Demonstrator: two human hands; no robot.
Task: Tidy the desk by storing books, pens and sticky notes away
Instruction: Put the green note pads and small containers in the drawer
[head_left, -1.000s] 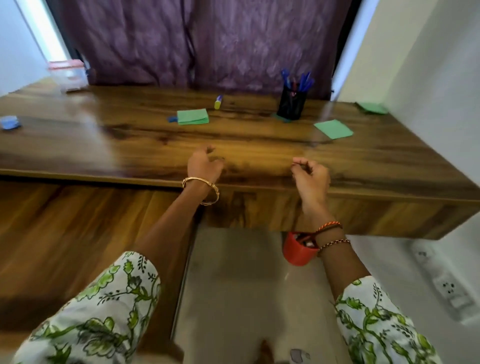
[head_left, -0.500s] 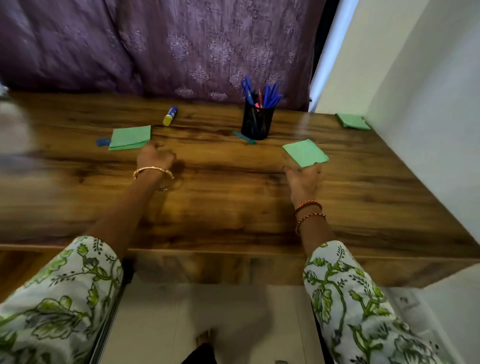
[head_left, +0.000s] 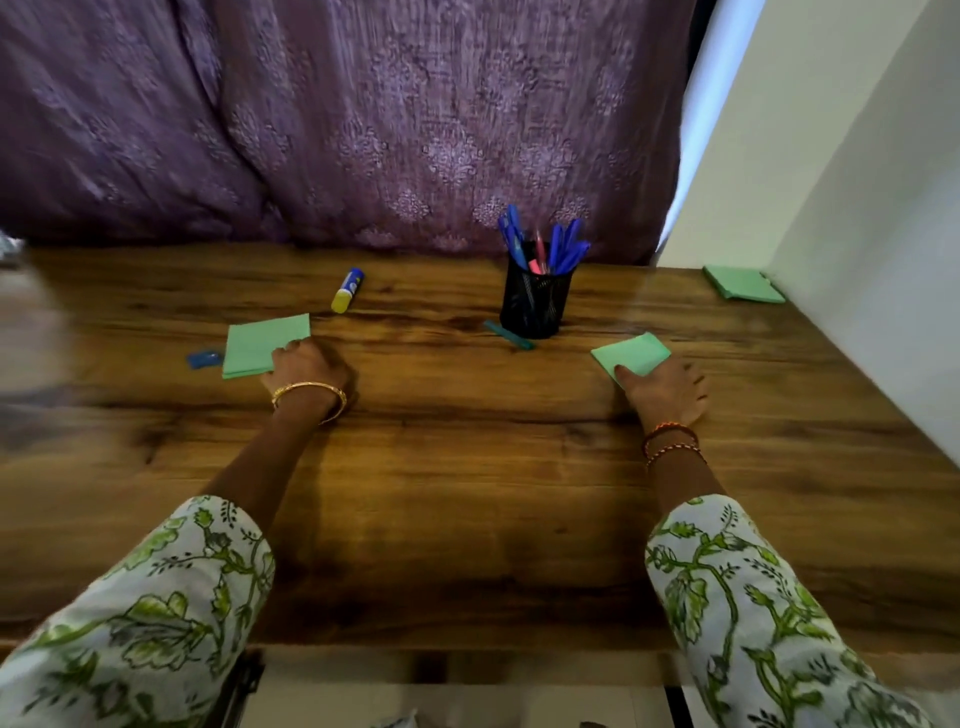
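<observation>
My left hand (head_left: 306, 366) is on the wooden desk (head_left: 467, 493), its fingers curled against the near right edge of a green sticky note pad (head_left: 262, 345). My right hand (head_left: 667, 389) lies over the near corner of a second green sticky note pad (head_left: 636, 352), thumb and fingers spread flat on it. Between the two pads stands a black mesh pen holder (head_left: 535, 306) with several blue pens (head_left: 563, 249). A teal pen (head_left: 509, 335) lies at its foot. A third green pad (head_left: 743, 283) sits at the back right corner.
A blue and yellow glue stick (head_left: 348, 290) lies behind the left pad, and a small blue object (head_left: 203, 358) is beside that pad. A purple curtain (head_left: 337, 119) hangs behind the desk. A white wall (head_left: 857, 208) closes off the right side.
Both hands have reached forward from the desk's front edge to the two green pads and now touch them. The view has moved closer over the desk.
</observation>
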